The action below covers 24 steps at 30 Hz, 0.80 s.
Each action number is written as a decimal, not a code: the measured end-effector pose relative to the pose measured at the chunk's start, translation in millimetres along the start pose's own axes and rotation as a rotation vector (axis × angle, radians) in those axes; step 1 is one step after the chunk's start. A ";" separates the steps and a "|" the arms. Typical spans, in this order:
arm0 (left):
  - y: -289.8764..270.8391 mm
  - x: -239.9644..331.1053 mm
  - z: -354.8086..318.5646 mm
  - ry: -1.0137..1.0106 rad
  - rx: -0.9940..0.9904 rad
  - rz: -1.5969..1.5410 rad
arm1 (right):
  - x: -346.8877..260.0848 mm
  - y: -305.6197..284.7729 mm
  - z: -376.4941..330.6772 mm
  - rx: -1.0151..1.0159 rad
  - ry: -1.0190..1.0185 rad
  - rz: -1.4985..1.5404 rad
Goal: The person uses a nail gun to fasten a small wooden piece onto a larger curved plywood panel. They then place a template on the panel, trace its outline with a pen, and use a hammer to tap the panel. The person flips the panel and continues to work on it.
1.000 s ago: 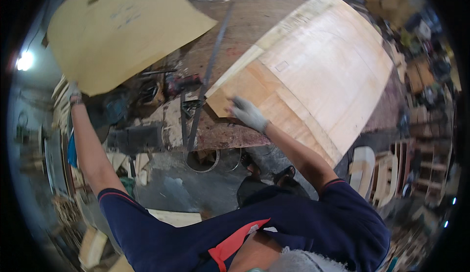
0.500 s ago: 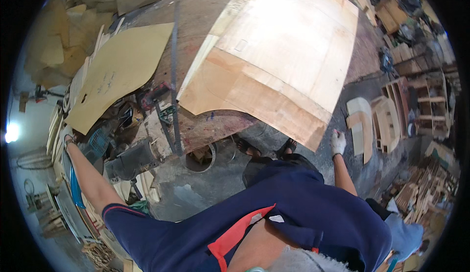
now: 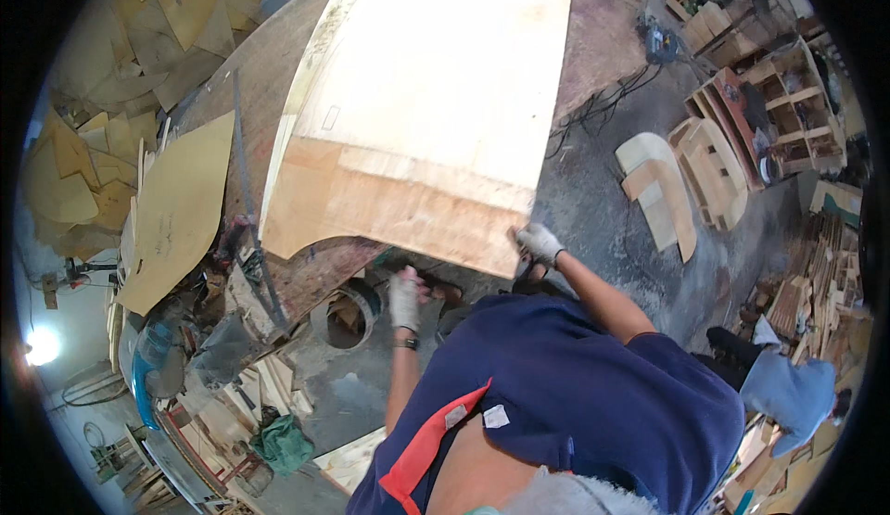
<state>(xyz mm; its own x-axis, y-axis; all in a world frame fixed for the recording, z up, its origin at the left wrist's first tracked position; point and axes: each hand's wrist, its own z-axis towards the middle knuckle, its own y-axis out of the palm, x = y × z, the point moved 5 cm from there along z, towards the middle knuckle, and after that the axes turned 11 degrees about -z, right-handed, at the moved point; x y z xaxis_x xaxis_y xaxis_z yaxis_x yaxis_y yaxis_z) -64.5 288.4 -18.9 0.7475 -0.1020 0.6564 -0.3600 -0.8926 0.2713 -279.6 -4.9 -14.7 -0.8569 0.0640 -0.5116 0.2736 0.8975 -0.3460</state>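
My left hand (image 3: 405, 300) is now off the yellow template (image 3: 181, 214) and near the plywood panel (image 3: 417, 107); my right hand (image 3: 540, 242) has risen to the panel's near right corner. The panel lies on the desk (image 3: 598, 47), near end overhanging. Right fingers grip its edge; I cannot tell the left fingers' opening. The template lies left of the panel; curved wooden parts (image 3: 686, 223) rest on the floor (image 3: 593, 209), right.

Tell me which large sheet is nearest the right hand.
The pale wooden sheet with a curved cutout in its near edge: its corner is at the white-gloved right hand. The yellow curved-edged sheet is off to the left.
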 end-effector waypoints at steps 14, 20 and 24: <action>137.7 -155.6 47.3 0.094 0.262 -0.740 | 24.4 -186.3 4.3 0.092 -0.335 0.002; 128.5 -153.4 37.4 0.241 0.591 -0.424 | -7.8 -238.9 70.6 0.214 -0.385 0.149; 136.6 -153.5 26.4 0.273 0.577 -0.522 | -48.1 -286.8 129.3 0.355 -0.504 0.020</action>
<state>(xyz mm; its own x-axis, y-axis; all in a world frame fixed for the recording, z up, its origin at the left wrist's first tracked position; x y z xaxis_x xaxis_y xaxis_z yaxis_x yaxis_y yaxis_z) -213.7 170.6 -101.1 0.5499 0.4328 0.7143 0.3957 -0.8882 0.2335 -260.3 -321.8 7.4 -0.5620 -0.2124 -0.7994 0.4906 0.6925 -0.5289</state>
